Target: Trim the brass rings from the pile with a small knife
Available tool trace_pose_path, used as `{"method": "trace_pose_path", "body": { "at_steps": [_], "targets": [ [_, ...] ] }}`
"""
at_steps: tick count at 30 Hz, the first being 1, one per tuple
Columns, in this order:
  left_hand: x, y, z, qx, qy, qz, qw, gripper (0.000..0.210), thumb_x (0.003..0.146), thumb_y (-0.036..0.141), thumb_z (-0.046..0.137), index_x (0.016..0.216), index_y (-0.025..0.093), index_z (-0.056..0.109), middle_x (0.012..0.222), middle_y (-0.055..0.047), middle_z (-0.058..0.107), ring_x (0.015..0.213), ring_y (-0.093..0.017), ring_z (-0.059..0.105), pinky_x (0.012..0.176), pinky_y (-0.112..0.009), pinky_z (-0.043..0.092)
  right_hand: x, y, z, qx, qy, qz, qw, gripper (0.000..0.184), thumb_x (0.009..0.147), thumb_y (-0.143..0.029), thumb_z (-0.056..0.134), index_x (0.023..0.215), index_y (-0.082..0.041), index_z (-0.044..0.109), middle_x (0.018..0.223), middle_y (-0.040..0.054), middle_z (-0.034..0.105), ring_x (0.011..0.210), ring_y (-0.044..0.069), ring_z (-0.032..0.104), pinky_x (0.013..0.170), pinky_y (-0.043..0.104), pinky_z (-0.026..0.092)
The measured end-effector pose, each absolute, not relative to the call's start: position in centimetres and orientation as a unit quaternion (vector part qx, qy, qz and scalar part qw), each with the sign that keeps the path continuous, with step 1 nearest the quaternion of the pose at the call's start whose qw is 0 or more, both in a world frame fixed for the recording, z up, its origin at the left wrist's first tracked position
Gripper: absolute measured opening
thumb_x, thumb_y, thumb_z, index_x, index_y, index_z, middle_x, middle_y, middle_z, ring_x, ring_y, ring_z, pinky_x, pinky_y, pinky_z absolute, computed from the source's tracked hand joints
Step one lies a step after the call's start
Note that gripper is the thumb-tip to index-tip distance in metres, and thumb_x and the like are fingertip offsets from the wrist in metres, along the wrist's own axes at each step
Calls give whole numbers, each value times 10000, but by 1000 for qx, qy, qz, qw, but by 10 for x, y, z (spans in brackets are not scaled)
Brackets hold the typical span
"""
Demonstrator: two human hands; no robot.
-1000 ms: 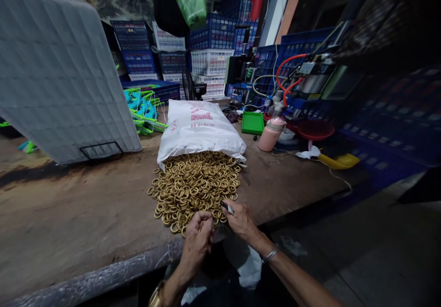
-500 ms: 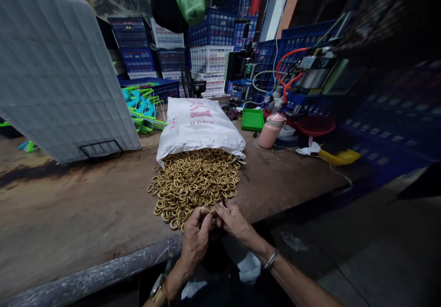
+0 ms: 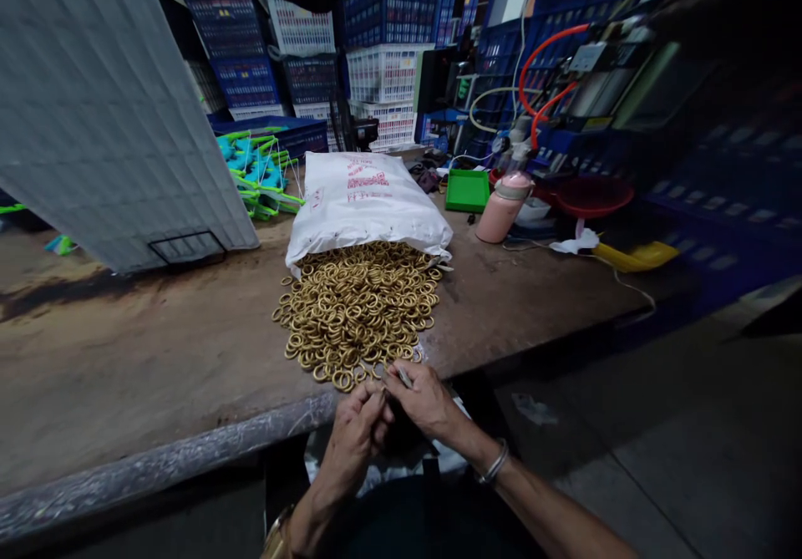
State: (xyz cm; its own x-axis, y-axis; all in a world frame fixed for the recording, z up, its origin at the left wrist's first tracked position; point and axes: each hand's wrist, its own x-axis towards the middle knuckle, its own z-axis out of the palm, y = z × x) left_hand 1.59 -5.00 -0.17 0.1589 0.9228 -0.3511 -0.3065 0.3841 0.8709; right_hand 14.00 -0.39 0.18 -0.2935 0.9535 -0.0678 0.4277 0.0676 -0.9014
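A heap of brass-coloured rings (image 3: 357, 312) spills from the mouth of a white printed sack (image 3: 369, 208) onto the bench. Just in front of the heap, at the bench's near edge, my two hands meet. My left hand (image 3: 358, 429) is closed in a pinch, thumb against curled fingers; what it grips is too small to make out. Tucked between thumb and fingers of my right hand (image 3: 426, 404) is a slim greyish tool (image 3: 405, 378), its kind unclear. The fingertips of both hands are close together, partly hiding one another.
A pale ribbed panel (image 3: 131, 124) stands at the left of the wooden bench (image 3: 188, 350). Behind the sack are stacked crates (image 3: 392, 74). To the right sit a green tray (image 3: 468, 190), a pink bottle (image 3: 505, 208), a red dish (image 3: 595, 195) and a yellow scoop (image 3: 636, 256).
The view has tilted downward, so the bench appears higher. My hands have drawn back slightly from the ring heap toward me. The tool in my right hand shows at a different angle.
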Motion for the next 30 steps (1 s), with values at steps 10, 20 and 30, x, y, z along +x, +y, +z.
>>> {"method": "trace_pose_path", "body": {
  "at_steps": [10,20,30],
  "targets": [
    [13,-61,-10,288,451,483,693,289,724,444,571,766,171,484,560,69,431,381,-22,257,366,-157,159,145,-12,-8,-494,-731,387,267,193,816,-252,380,687,-175,501,617,-14,530,581,100,464,554,203,309],
    [13,-60,-20,336,497,492,631,298,705,445,590,703,169,478,508,73,414,383,-29,285,379,-161,208,141,-26,-5,-493,-828,249,101,235,679,-79,403,854,-178,525,754,32,626,692,146,552,585,229,275],
    [10,-69,-3,332,528,464,629,374,645,510,606,615,165,465,434,84,395,343,-19,258,348,-151,182,135,-33,-12,-544,-814,193,66,253,708,-89,400,929,-171,494,789,41,634,720,159,570,577,245,263]
  ]
}}
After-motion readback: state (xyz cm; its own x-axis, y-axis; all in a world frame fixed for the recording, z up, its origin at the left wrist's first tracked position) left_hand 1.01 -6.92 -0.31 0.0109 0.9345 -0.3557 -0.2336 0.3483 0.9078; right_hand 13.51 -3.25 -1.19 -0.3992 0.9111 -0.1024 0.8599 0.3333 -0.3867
